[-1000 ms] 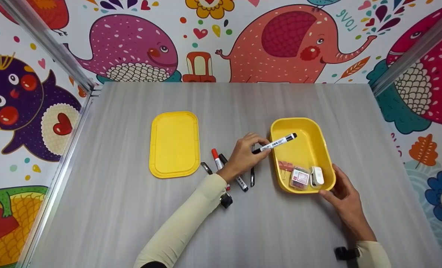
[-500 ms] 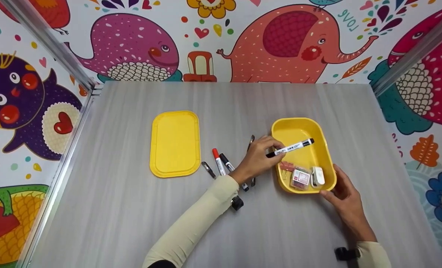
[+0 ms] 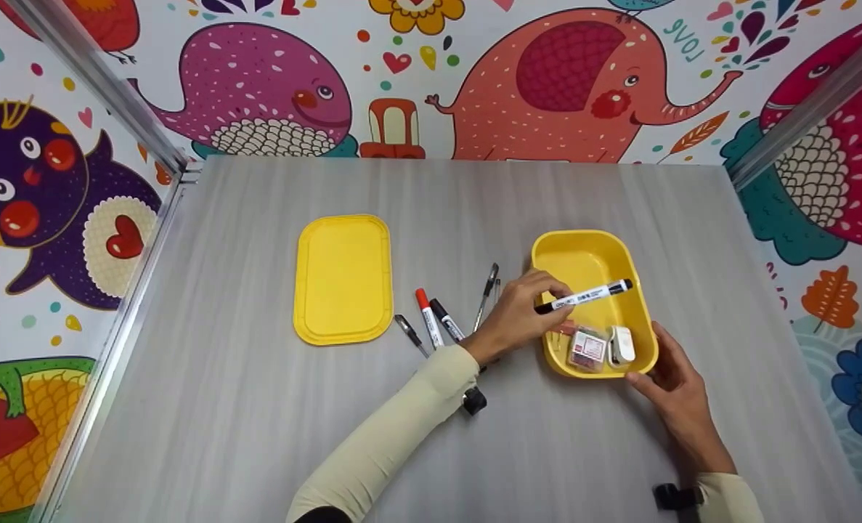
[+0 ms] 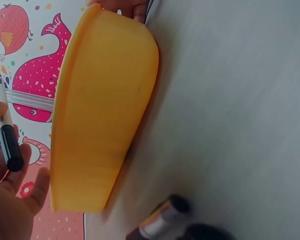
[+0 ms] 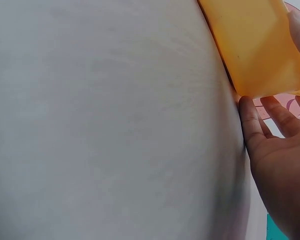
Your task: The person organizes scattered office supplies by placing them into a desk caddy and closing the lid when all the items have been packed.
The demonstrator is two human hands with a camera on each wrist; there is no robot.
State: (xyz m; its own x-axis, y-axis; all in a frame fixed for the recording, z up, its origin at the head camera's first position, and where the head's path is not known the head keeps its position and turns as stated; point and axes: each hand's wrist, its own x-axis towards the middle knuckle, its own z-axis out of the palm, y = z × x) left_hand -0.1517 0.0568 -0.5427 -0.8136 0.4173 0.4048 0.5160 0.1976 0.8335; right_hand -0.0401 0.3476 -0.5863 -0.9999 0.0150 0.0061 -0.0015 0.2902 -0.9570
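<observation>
My left hand [image 3: 521,316] pinches a black-capped whiteboard marker [image 3: 590,296] over the yellow box [image 3: 641,290]; the left wrist view shows the marker [image 4: 9,135] between thumb and fingers, above the rim. Inside the box lie a small clear labelled case [image 3: 587,349], a white object [image 3: 622,345] whose kind is unclear, and pinkish clips [image 3: 564,328], partly hidden. At the near right corner, my right hand [image 3: 681,403] holds the box, thumb on the near side and fingers along the right side. In the right wrist view, the fingertips touch the box wall [image 5: 260,50].
Left of the box, a red-capped marker [image 3: 429,316], a black marker [image 3: 446,319] and pens [image 3: 486,294] lie on the grey table [image 3: 220,407], partly under the left forearm. A yellow lid [image 3: 343,280] lies farther left. Patterned walls [image 3: 401,80] border the table.
My left hand has moved right with the marker, from the box's left edge to above its inside. More of the pens behind the hand now shows. The right hand stays at the corner.
</observation>
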